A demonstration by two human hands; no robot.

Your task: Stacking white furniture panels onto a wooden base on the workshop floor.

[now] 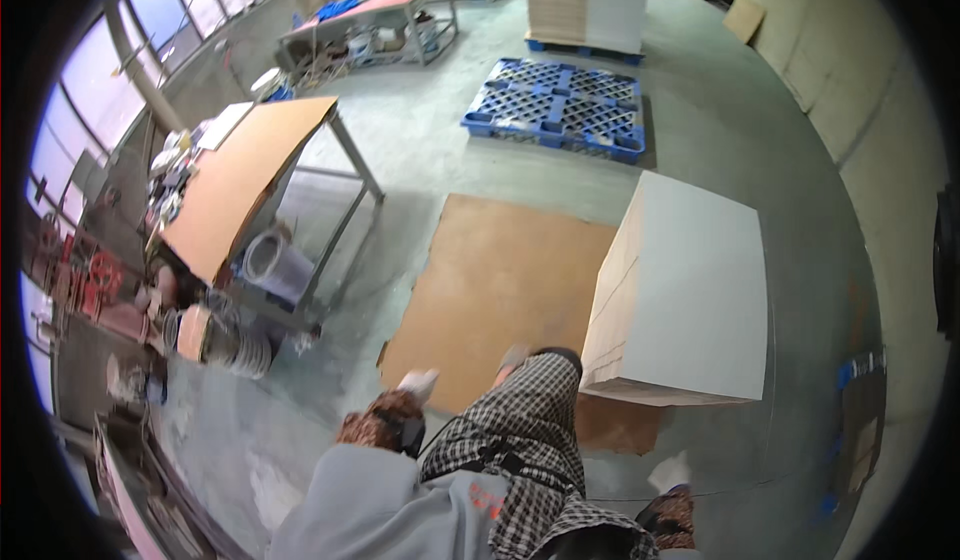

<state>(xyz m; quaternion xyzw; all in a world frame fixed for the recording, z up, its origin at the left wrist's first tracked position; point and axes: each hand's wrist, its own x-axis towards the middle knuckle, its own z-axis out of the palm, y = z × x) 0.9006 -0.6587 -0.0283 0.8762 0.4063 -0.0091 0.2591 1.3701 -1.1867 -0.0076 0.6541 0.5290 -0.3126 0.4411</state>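
My left hand [419,385], in a white glove, hangs in front of my body above the floor, beside the near left edge of a brown sheet [500,280]. Its fingers look loosely stretched, with nothing visible in them. At the lower right, my white-gloved right hand [669,472] is low by my side, also open and apparently holding nothing. It is nearest to a tall stack of boards [690,280] with a pale grey top and light wooden edges. The stack stands over the right part of the brown sheet. Both forearms wear brown patterned sleeves.
On the left stands a worktable [260,160] with a brown top, clutter along its far side and a bucket [277,265] underneath. A blue plastic pallet [556,110] lies ahead, with another board stack [585,5] behind it. A pink-topped table [385,5] is farther back.
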